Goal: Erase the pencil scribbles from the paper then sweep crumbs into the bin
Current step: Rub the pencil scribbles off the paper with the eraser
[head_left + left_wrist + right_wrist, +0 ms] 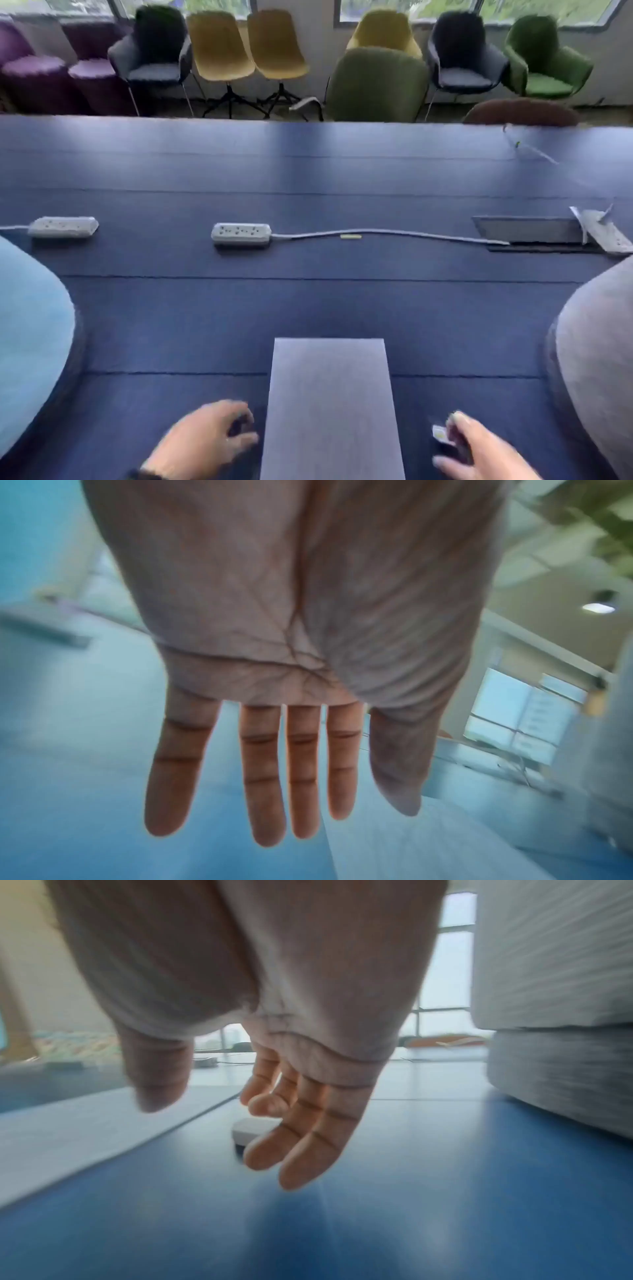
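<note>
Paper: a pale sheet (330, 407) lies flat on the blue worktop (308, 205), at its near edge, between the two hands; the pictures are too blurred to show any pencil marks or crumbs on it.
Eraser: a small white block (251, 1130) with a dark end lies on the worktop just right of the paper, apart from the sheet's edge.
Left hand: the left hand (274, 723) hovers over the worktop just beside the paper's left edge; the wrist view shows its fingers (263, 777) straight and slightly spread, holding nothing, though in the blurred head view they look somewhat bent.
Right hand: the right hand (291, 1110) is over the eraser with fingers loosely extended and pointing down; its fingertips are at the block, but whether they touch it cannot be told. The thumb (154, 1074) hangs apart to the side, not pinching anything.
Bin: none can be made out in these views.
Power strips: two white strips (240, 234) (63, 226) lie further back on the worktop, the middle one with a grey cable (383, 234) running right to an open floor-box hatch (527, 229).
Chairs near: a light blue chair back (30, 325) at the left, a grey one (596, 359) at the right.
Chairs far: a row of coloured chairs (222, 48) stands beyond the worktop under the windows.
</note>
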Demonstrator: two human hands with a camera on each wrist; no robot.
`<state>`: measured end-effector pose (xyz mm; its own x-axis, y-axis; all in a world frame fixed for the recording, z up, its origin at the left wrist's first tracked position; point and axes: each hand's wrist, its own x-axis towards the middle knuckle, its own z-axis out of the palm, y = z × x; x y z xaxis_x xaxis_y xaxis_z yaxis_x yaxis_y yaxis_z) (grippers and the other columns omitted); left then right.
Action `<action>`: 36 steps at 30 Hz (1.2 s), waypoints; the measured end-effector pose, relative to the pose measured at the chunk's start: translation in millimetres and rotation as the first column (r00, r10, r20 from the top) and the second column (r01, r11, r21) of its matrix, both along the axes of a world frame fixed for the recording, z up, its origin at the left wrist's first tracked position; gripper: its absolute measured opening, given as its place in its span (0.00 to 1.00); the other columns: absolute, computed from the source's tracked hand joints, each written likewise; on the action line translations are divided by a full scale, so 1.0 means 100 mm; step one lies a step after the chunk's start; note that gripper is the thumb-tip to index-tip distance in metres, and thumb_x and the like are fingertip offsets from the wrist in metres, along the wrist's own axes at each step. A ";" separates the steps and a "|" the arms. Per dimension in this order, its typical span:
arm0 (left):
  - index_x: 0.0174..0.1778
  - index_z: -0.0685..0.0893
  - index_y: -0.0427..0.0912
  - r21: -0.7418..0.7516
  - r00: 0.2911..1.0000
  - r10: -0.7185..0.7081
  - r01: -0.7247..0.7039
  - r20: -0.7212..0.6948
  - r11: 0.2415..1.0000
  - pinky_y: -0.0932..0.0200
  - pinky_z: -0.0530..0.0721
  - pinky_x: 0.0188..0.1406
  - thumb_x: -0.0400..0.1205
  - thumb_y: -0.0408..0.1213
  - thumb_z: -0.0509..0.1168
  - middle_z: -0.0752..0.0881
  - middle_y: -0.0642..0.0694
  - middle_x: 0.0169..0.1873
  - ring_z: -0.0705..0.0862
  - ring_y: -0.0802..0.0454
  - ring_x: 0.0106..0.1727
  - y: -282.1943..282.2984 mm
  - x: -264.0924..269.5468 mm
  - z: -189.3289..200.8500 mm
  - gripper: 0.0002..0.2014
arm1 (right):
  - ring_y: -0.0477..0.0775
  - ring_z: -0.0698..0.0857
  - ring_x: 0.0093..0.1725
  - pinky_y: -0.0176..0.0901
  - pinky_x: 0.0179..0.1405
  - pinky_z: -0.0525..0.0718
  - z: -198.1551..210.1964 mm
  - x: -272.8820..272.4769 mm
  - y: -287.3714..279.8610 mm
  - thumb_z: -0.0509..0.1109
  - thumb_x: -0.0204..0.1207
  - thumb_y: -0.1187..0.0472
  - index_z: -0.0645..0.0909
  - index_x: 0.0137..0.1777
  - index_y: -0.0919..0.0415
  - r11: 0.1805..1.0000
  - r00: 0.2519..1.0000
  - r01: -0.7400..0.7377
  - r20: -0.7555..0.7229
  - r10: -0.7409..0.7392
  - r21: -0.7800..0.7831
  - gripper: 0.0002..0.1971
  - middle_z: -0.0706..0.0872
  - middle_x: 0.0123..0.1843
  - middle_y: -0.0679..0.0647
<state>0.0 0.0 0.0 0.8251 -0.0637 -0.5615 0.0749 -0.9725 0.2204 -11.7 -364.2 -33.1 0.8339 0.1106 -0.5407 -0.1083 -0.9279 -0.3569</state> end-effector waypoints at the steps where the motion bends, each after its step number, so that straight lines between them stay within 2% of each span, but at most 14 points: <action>1: 0.51 0.78 0.67 0.000 0.998 -0.066 0.066 -0.018 0.998 0.67 0.77 0.56 0.76 0.65 0.63 0.82 0.66 0.54 0.81 0.68 0.56 0.00 0.18 -0.08 0.12 | 0.31 0.82 0.40 0.29 0.46 0.81 -0.10 0.09 -0.17 0.68 0.51 0.19 0.67 0.46 0.44 0.999 0.999 -0.036 0.040 0.037 -0.034 0.35 0.83 0.43 0.36; 2: 0.59 0.78 0.66 -0.008 0.999 -0.028 0.028 -0.035 1.000 0.62 0.77 0.62 0.79 0.62 0.64 0.80 0.67 0.60 0.79 0.66 0.61 -0.02 0.31 -0.08 0.14 | 0.29 0.81 0.40 0.29 0.45 0.80 -0.11 0.18 -0.29 0.72 0.54 0.24 0.67 0.47 0.44 1.000 1.000 0.009 -0.019 -0.009 -0.016 0.32 0.82 0.43 0.35; 4: 0.72 0.72 0.63 0.027 0.994 -0.102 0.101 0.027 0.994 0.56 0.76 0.67 0.81 0.59 0.64 0.73 0.66 0.70 0.76 0.62 0.69 -0.03 0.54 -0.18 0.23 | 0.29 0.80 0.42 0.31 0.44 0.79 -0.20 0.29 -0.38 0.76 0.59 0.33 0.68 0.48 0.44 1.000 0.999 -0.028 -0.020 0.028 -0.007 0.27 0.80 0.43 0.35; 6: 0.80 0.64 0.62 0.046 0.984 -0.175 0.174 0.032 0.984 0.53 0.76 0.69 0.82 0.60 0.64 0.65 0.64 0.78 0.72 0.60 0.74 -0.11 0.63 -0.25 0.31 | 0.37 0.80 0.42 0.32 0.43 0.79 -0.32 0.28 -0.39 0.77 0.63 0.40 0.68 0.48 0.42 0.994 0.994 -0.110 -0.025 0.110 0.002 0.22 0.80 0.44 0.39; 8: 0.85 0.53 0.62 0.121 0.968 -0.250 0.245 0.032 0.962 0.52 0.75 0.71 0.82 0.62 0.63 0.54 0.63 0.84 0.66 0.57 0.79 -0.15 0.73 -0.36 0.38 | 0.43 0.80 0.42 0.33 0.43 0.81 -0.44 0.27 -0.47 0.78 0.65 0.45 0.69 0.47 0.39 0.993 0.994 -0.111 0.014 0.110 0.037 0.19 0.82 0.44 0.42; 11: 0.86 0.44 0.62 0.218 0.924 -0.379 0.360 0.049 0.907 0.51 0.73 0.73 0.79 0.67 0.62 0.45 0.61 0.86 0.61 0.53 0.82 -0.20 0.81 -0.50 0.45 | 0.45 0.79 0.35 0.38 0.38 0.81 -0.52 0.34 -0.56 0.81 0.67 0.51 0.74 0.45 0.39 0.992 0.996 -0.081 0.053 0.076 0.099 0.16 0.83 0.39 0.43; 16: 0.85 0.40 0.62 0.360 0.878 -0.477 0.432 0.043 0.827 0.52 0.77 0.67 0.74 0.76 0.54 0.43 0.60 0.86 0.56 0.52 0.81 -0.21 0.75 -0.79 0.48 | 0.41 0.75 0.28 0.31 0.31 0.76 -0.63 0.38 -0.59 0.84 0.64 0.54 0.79 0.42 0.47 0.980 0.995 -0.057 0.095 0.039 0.189 0.15 0.80 0.31 0.43; 20: 0.85 0.42 0.62 0.368 0.886 -0.456 0.398 0.082 0.840 0.50 0.75 0.69 0.75 0.75 0.55 0.43 0.61 0.86 0.54 0.52 0.82 -0.25 0.64 -0.86 0.47 | 0.42 0.79 0.30 0.33 0.33 0.81 -0.65 0.27 -0.61 0.82 0.67 0.53 0.77 0.40 0.46 0.983 0.990 -0.090 0.125 0.071 0.157 0.14 0.82 0.36 0.43; 23: 0.85 0.47 0.62 0.333 0.897 -0.432 0.380 0.095 0.863 0.46 0.74 0.71 0.75 0.74 0.58 0.46 0.61 0.86 0.54 0.52 0.82 -0.27 0.58 -0.86 0.46 | 0.49 0.84 0.26 0.49 0.35 0.86 -0.51 0.25 -0.56 0.80 0.71 0.54 0.74 0.42 0.46 0.985 0.990 -0.091 0.118 0.074 0.147 0.14 0.84 0.32 0.46; 24: 0.85 0.48 0.61 0.321 0.899 -0.427 0.377 0.100 0.869 0.44 0.73 0.72 0.74 0.74 0.58 0.46 0.61 0.86 0.53 0.52 0.83 -0.26 0.56 -0.86 0.47 | 0.52 0.85 0.26 0.51 0.36 0.85 -0.46 0.26 -0.52 0.80 0.71 0.55 0.75 0.42 0.48 0.983 0.987 -0.101 0.139 0.079 0.153 0.14 0.85 0.32 0.46; 27: 0.86 0.47 0.59 0.290 0.908 -0.405 0.361 0.110 0.886 0.42 0.70 0.76 0.75 0.73 0.60 0.45 0.62 0.86 0.50 0.53 0.85 -0.24 0.53 -0.89 0.48 | 0.59 0.84 0.27 0.50 0.33 0.86 -0.25 0.33 -0.31 0.83 0.65 0.53 0.79 0.43 0.50 0.965 0.969 -0.139 0.231 0.086 0.224 0.15 0.86 0.33 0.51; 29: 0.87 0.44 0.58 0.277 0.912 -0.397 0.356 0.106 0.893 0.43 0.68 0.78 0.75 0.73 0.59 0.43 0.62 0.86 0.47 0.55 0.86 -0.24 0.51 -0.90 0.50 | 0.58 0.82 0.26 0.54 0.33 0.88 -0.16 0.41 -0.11 0.83 0.63 0.51 0.82 0.44 0.51 0.940 0.956 -0.175 0.280 0.092 0.291 0.15 0.86 0.33 0.53; 33: 0.88 0.41 0.55 0.252 0.912 -0.398 0.363 0.102 0.897 0.43 0.64 0.81 0.75 0.74 0.58 0.40 0.63 0.86 0.42 0.58 0.87 -0.22 0.47 -0.94 0.52 | 0.54 0.89 0.27 0.42 0.34 0.85 -0.14 0.64 0.36 0.79 0.72 0.58 0.86 0.46 0.50 0.896 0.927 -0.289 0.334 0.174 0.337 0.06 0.88 0.33 0.53; 36: 0.88 0.40 0.54 0.227 0.914 -0.392 0.362 0.104 0.904 0.43 0.62 0.82 0.74 0.74 0.60 0.39 0.62 0.86 0.40 0.59 0.87 -0.21 0.46 -0.97 0.54 | 0.51 0.91 0.33 0.35 0.38 0.87 -0.20 0.79 0.70 0.75 0.77 0.62 0.88 0.50 0.56 0.869 0.923 -0.335 0.311 0.225 0.365 0.04 0.91 0.37 0.54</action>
<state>45.7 -21.3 -96.6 0.8340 -0.2855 -0.4722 -0.3237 -0.9462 0.0004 67.6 -293.8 -52.7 0.8348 0.5223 -0.1744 0.2780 -0.6732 -0.6852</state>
